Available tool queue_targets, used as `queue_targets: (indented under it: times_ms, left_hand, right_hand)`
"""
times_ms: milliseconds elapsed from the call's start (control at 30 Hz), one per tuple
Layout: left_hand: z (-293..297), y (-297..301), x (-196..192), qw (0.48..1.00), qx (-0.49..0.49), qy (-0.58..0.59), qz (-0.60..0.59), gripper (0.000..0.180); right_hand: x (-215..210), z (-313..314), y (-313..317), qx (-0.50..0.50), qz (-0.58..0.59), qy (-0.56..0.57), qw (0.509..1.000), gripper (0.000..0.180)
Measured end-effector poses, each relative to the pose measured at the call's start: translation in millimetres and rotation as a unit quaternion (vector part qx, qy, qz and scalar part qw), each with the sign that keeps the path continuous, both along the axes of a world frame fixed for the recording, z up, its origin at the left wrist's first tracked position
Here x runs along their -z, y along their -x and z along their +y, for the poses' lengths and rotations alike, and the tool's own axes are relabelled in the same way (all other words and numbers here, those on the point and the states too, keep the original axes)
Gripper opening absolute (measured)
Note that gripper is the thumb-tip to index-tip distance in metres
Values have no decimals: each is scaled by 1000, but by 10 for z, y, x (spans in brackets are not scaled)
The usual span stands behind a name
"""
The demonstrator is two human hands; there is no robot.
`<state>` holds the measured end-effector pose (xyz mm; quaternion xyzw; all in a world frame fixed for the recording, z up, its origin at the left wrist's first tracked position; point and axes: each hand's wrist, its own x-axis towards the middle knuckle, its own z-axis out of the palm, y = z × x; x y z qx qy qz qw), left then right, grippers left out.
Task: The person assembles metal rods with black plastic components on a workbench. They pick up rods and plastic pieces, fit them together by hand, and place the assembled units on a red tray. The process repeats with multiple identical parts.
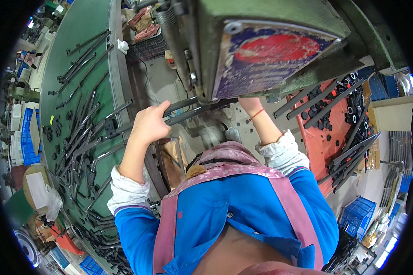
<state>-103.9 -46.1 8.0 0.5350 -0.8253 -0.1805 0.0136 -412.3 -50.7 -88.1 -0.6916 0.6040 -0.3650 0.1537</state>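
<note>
My left hand is closed round a dark metal tube that slants from the green bench at the left to beneath the press-like green machine. A second dark tube length lies close alongside, by my left thumb; I cannot tell whether the two are joined. My right hand is close under the machine's lower edge, near the tube's far end. The machine hides its fingers, so its grip does not show.
The green bench on the left carries several bent dark tubes and small black parts. To the right, a red tray holds black tubes, caps and rings. A blue crate stands at the lower right. A coil spring hangs beside the machine.
</note>
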Motion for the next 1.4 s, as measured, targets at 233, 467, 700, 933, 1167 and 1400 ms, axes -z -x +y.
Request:
queue_targets:
  times_ms: [233,467,700,933,1167,1400]
  left_hand:
    - [83,-115,215,997,1,78,-12,63]
    - [294,-741,388,984,-24,177,-5,56]
    - [339,-748,391,982,-34,184,19,55]
    - [381,-724,382,985,-44,168,18,54]
    - [378,-730,342,982,-42,183,23,54]
    - [755,-646,-51,979,-46,197,33,58]
  right_hand:
    - [395,-179,108,-42,-14,154,987,43]
    - [683,-214,573,10,318,9,948,47]
    - [666,-197,529,-9,269,114,956,53]
    - [753,-244,548,19,176,111,978,46]
    - [644,-228,542,37,94,14,995,39]
    - [70,3,655,1,54,79,995,38]
